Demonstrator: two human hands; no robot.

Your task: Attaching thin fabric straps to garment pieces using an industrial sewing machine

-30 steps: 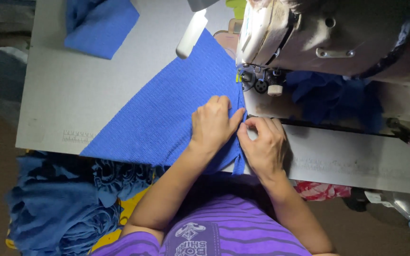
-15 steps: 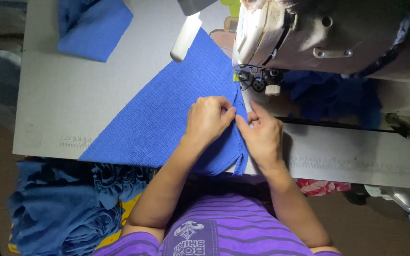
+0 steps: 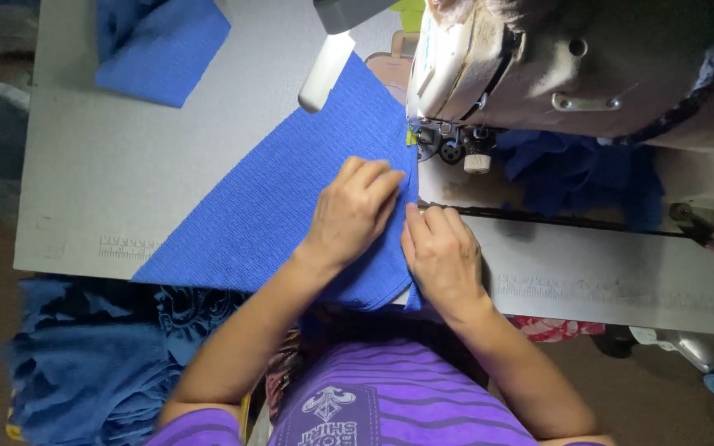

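Under the left hand [image 3: 353, 211] lies a bright blue ribbed cloth panel [image 3: 274, 215], matt and crinkly (almost waffle-textured). Just beyond the right hand [image 3: 442, 256] sits a worn, cream-painted metal sewing machine [image 3: 555, 66], faintly glossy. Both hands rest on a smooth, matt grey laminate table [image 3: 117, 173].

fabric piece [image 3: 274, 206] lay flat on the table [image 3: 126, 190], running diagonally from the near-left edge up to the sewing machine [image 3: 555, 66] at the far right. left hand [image 3: 353, 211] rested on the fabric, just left of its right edge; right hand [image 3: 444, 256] sat beside it, touching that edge, nearer the person. both hands were in front of the machine's needle area [image 3: 448, 144]. folded cloth [image 3: 163, 49] lay at the table's far left. a fabric pile [image 3: 92, 363] sat below the table's near-left edge. more cloth [image 3: 572, 169] lay behind the machine's right side.
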